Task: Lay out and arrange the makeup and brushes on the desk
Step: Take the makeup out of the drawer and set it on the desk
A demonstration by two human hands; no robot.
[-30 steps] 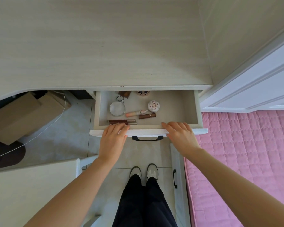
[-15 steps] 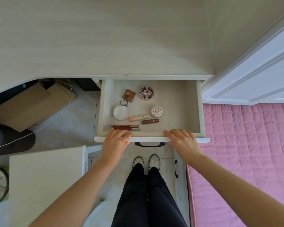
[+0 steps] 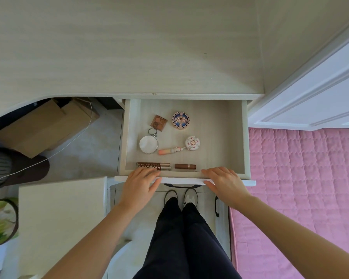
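Observation:
The desk drawer [image 3: 244,137] stands pulled out below the pale wooden desk top [image 3: 129,47]. Inside lie a brown eyeshadow palette [image 3: 158,121], a round patterned compact [image 3: 181,120], a small round mirror [image 3: 148,144], a small floral compact [image 3: 192,143], a peach tube [image 3: 170,151], two brown lip gloss tubes [image 3: 153,166] and a brown lipstick [image 3: 185,166]. My left hand [image 3: 141,183] grips the drawer's front edge at the left, fingers over the rim. My right hand [image 3: 225,183] grips the same edge at the right.
A pink quilted bed [image 3: 304,178] lies to the right, a white door [image 3: 320,93] behind it. A white chair [image 3: 58,218] stands at the left. Cardboard boxes [image 3: 44,125] and a white cable [image 3: 69,143] sit under the desk. My legs and shoes [image 3: 180,196] are below the drawer.
Both hands have pulled the drawer further out toward me, uncovering the palette and the patterned compact at its back. The brown lipstick has rolled to the front.

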